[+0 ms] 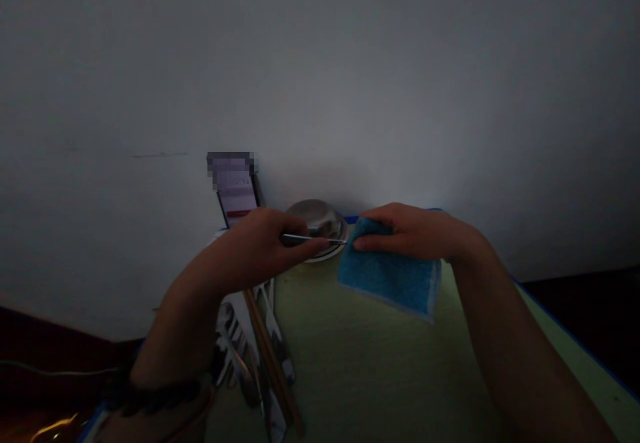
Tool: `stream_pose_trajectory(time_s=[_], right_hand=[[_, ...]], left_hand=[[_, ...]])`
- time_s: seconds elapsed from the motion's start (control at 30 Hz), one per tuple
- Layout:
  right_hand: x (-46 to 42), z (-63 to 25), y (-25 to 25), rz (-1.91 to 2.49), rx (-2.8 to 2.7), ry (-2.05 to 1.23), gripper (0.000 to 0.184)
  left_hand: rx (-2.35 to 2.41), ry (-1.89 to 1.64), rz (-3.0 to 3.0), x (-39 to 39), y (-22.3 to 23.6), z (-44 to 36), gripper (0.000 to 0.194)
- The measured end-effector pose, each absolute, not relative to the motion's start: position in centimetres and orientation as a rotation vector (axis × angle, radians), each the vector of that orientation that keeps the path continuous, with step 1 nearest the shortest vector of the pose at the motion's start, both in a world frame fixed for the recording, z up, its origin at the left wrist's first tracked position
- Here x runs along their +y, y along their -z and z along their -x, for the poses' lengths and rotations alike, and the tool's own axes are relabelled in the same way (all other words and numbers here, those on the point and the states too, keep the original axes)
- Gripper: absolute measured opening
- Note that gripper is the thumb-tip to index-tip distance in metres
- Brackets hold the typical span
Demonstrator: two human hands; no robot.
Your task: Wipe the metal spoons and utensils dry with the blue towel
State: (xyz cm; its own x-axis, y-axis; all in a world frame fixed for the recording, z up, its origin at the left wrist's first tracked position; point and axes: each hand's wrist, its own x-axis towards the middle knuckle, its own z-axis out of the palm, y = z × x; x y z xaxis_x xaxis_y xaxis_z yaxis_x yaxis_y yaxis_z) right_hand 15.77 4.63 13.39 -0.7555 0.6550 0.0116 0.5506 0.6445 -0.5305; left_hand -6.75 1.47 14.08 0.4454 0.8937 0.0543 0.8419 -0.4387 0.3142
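Note:
Thumb and fingers of my left hand [263,246] are closed on a slim metal utensil [300,237], held roughly level above the table. Its right end runs into a blue cloth [393,280], so its kind cannot be made out. My right hand [413,231] pinches the folded cloth around that end, and the cloth's lower part hangs down. Just behind both hands, a shiny metal bowl [313,211] sits on the table by the wall, partly covered by my left fingers.
Several metal utensils [237,343] and a pair of wooden chopsticks [273,363] lie on the green table [360,370], partly under my left forearm. A phone [239,190] leans against the white wall [350,83]. The table's blue edge [560,323] runs along the right. The room is dim.

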Motion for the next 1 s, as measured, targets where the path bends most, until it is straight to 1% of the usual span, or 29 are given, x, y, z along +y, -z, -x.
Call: stream_pose_trajectory(time_s=[0.37,1.0], right_hand=[[4.6,-15.7,-13.44,1.006,-2.667,-0.726,0.033],[4.6,-15.68,-13.33,0.988,-2.671,-0.774,0.031]], left_hand=[[1.526,-0.287,-2.446,1.34,-14.14,6.58,0.047],[1.48,-0.288,-2.473,1.49,-14.05,6.65,0.046]])
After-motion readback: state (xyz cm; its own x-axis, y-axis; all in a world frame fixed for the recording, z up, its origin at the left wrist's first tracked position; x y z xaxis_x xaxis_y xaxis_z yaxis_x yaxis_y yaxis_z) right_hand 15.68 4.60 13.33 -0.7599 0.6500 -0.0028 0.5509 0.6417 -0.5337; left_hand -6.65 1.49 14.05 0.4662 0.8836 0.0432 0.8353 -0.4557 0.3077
